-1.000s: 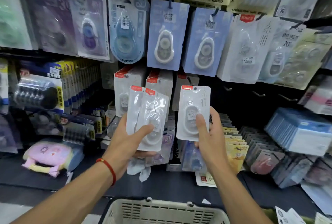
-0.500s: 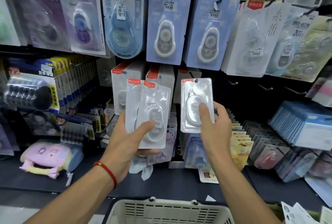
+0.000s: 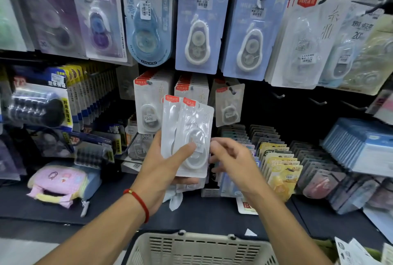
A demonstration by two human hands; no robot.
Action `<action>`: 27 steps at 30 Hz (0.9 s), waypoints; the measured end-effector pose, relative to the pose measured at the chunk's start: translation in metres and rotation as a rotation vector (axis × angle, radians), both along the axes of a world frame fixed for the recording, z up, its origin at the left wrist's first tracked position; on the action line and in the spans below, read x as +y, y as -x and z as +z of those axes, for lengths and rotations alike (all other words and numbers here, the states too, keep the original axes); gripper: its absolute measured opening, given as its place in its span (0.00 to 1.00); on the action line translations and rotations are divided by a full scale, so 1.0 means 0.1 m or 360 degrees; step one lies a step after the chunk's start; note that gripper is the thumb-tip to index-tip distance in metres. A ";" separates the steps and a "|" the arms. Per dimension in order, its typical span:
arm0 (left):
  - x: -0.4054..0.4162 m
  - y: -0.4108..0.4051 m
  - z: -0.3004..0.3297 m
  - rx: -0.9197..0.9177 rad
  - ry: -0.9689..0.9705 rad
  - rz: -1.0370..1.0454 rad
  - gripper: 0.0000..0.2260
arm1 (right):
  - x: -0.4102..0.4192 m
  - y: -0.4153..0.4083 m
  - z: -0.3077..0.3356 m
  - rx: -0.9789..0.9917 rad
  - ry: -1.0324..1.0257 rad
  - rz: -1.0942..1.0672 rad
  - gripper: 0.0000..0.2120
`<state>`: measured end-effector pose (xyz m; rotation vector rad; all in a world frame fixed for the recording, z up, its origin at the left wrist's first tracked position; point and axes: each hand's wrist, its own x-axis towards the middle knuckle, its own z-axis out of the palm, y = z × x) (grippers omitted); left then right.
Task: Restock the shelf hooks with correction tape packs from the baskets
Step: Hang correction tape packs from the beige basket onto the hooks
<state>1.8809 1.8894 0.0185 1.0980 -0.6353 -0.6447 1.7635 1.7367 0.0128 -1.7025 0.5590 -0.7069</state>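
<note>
A person stood at a stationery display, the left hand [image 3: 168,164] gripping a small fan of clear blister packs of correction tape [image 3: 189,137], thumb pressed across the front pack's bubble and the other fingers behind. The packs were held upright, just below and in front of three hooks of matching red-topped packs: a thick stack [image 3: 148,107], a second stack [image 3: 192,88] partly hidden behind the fan, and a single pack [image 3: 228,104] hanging alone on the right-hand one. Bare hooks [image 3: 278,95] stood farther right.

The right hand [image 3: 231,158] was beside the fan's right edge, its fingers loosely curled and close together, touching or nearly touching that edge; motion blur made it impossible to say whether they had pinched a pack.

A cream plastic basket [image 3: 191,247] sat at the bottom of the view, its contents out of sight.

The packs looked light and thin, with a stiff moulded bubble over the dispenser and a flat, somewhat flexible border. The glossy film would likely be slippery, so packs could slide from the fan if the thumb eased. The best hold appeared to be a pinch on the flat lower border or side edge, leaving the red header and its hang hole free for a hook.
</note>
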 end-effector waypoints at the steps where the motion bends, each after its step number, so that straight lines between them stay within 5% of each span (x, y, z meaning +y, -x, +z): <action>1: 0.00 0.01 -0.01 -0.0011 -0.0004 -0.0032 0.23 | 0.05 0.00 0.00 -0.0006 0.0068 0.0080 0.10; 7: -0.01 0.02 -0.02 -0.0017 0.0000 -0.0075 0.26 | 0.16 0.02 0.01 -0.0187 -0.0043 0.0085 0.21; 13: 0.00 -0.06 -0.04 0.0055 0.0033 0.0077 0.21 | 0.06 0.07 0.08 -0.0421 0.0048 -0.0306 0.10; 21: -0.01 -0.08 -0.06 -0.0036 0.0013 0.0158 0.19 | -0.08 0.06 0.11 -0.0483 -0.0017 -0.0463 0.10; 27: -0.02 -0.06 -0.03 0.0000 0.0015 0.0164 0.17 | -0.13 0.04 0.08 -0.0448 -0.0095 -0.0456 0.19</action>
